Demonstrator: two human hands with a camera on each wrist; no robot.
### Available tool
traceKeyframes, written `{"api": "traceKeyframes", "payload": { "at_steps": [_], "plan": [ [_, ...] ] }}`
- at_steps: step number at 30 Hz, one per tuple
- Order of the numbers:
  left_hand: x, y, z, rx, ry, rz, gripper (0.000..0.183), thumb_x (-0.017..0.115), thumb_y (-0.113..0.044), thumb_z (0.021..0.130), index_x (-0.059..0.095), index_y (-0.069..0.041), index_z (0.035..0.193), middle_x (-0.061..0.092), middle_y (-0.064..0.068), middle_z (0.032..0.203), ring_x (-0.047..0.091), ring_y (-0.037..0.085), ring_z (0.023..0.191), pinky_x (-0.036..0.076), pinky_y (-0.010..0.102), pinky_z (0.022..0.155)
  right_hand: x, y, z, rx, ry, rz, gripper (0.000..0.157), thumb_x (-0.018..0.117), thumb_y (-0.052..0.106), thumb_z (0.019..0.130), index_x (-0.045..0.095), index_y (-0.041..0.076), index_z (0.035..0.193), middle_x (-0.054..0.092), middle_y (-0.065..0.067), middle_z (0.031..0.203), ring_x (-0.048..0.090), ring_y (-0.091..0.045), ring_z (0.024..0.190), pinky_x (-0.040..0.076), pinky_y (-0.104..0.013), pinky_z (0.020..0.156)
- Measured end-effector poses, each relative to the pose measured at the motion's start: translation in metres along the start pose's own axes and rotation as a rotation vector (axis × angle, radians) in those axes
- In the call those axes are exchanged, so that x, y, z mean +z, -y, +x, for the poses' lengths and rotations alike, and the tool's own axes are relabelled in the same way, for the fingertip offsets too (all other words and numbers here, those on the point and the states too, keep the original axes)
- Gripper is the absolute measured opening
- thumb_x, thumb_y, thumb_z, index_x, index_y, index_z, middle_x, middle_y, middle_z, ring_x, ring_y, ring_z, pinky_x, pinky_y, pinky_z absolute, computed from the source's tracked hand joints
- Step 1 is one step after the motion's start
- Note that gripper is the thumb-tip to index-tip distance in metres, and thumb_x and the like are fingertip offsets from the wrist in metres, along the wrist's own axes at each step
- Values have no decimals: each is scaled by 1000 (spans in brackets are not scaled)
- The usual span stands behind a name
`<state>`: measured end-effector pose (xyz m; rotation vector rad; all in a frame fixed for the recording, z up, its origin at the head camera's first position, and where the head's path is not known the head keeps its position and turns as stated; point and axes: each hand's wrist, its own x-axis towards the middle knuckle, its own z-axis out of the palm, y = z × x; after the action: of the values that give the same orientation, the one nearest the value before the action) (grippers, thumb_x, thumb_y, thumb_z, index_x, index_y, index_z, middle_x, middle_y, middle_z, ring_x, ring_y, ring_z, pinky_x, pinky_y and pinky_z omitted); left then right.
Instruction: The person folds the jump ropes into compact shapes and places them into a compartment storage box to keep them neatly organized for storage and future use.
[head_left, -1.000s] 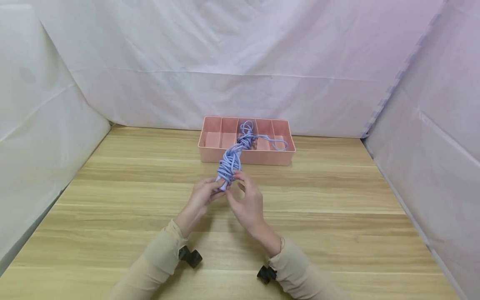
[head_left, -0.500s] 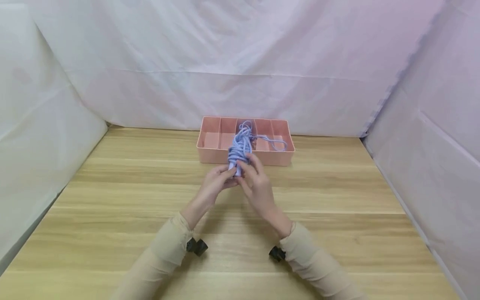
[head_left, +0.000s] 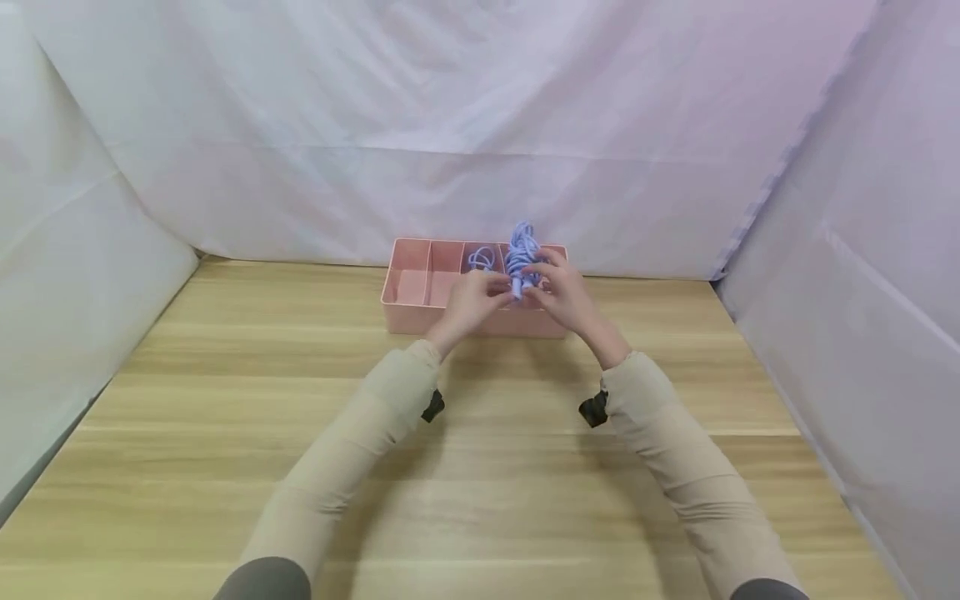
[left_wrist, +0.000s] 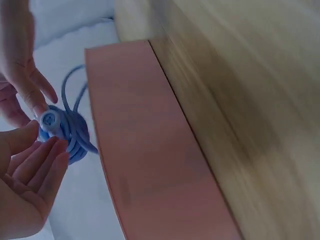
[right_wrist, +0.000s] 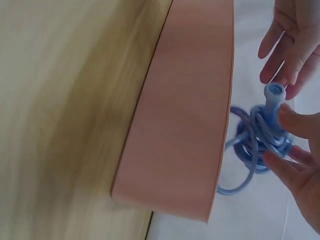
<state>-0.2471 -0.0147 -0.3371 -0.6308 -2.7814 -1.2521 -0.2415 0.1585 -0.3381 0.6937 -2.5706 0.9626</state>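
A wound blue jump rope (head_left: 522,250) with pale handles is held above the right part of a pink divided tray (head_left: 420,318). My left hand (head_left: 474,302) pinches at a handle (left_wrist: 50,120) with thumb and fingers. My right hand (head_left: 564,293) grips the coil from the right, thumb and fingers around its side in the right wrist view. Loops of blue cord (head_left: 482,258) show in the tray's middle compartment; whether they join the held rope is hidden.
The tray stands on a wooden table (head_left: 480,467) near its back edge. White cloth (head_left: 375,200) hangs behind it and along both sides. The tray's left compartments hold nothing visible.
Both hands have moved forward and to the right with the wound jump rope, from in front of the tray to above its right part. The head view has shifted slightly.
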Motion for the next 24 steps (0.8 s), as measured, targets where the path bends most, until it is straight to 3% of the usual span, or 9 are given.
{"api": "traceKeyframes", "payload": {
  "at_steps": [4, 8, 14, 20, 24],
  "plan": [
    [2, 6, 7, 113, 14, 273, 34, 64, -17, 85, 61, -7, 117, 68, 10, 101, 65, 22, 84, 51, 33, 78, 1, -5, 10, 60, 171, -35, 25, 65, -1, 80, 63, -8, 104, 48, -29, 125, 53, -39, 106, 51, -44, 80],
    [3, 13, 9, 230, 27, 417, 32, 63, -17, 86, 60, -8, 117, 68, 10, 100, 65, 25, 81, 52, 37, 74, 4, -2, 16, 56, 268, -116, 25, 63, -1, 81, 63, -7, 105, 49, -27, 125, 50, -38, 111, 47, -45, 89],
    [7, 18, 9, 278, 66, 473, 32, 61, -16, 87, 59, -8, 117, 66, 12, 101, 63, 28, 88, 53, 39, 75, 6, 3, 19, 90, 326, -250, 25, 62, 0, 81, 65, -3, 105, 53, -24, 121, 52, -37, 108, 42, -46, 95],
    [15, 16, 10, 262, 72, 522, 23, 54, -13, 89, 63, -8, 109, 66, 10, 97, 62, 26, 90, 53, 37, 72, 10, 3, 20, 113, 370, -326, 27, 67, 2, 78, 67, 1, 104, 55, -19, 118, 55, -33, 103, 46, -45, 89],
    [19, 18, 10, 248, 68, 564, 18, 55, -13, 89, 65, -8, 103, 68, 10, 99, 60, 28, 102, 53, 41, 78, 15, 3, 18, 98, 386, -377, 27, 67, 4, 76, 68, 4, 103, 58, -18, 119, 58, -34, 102, 47, -46, 88]
  ]
}}
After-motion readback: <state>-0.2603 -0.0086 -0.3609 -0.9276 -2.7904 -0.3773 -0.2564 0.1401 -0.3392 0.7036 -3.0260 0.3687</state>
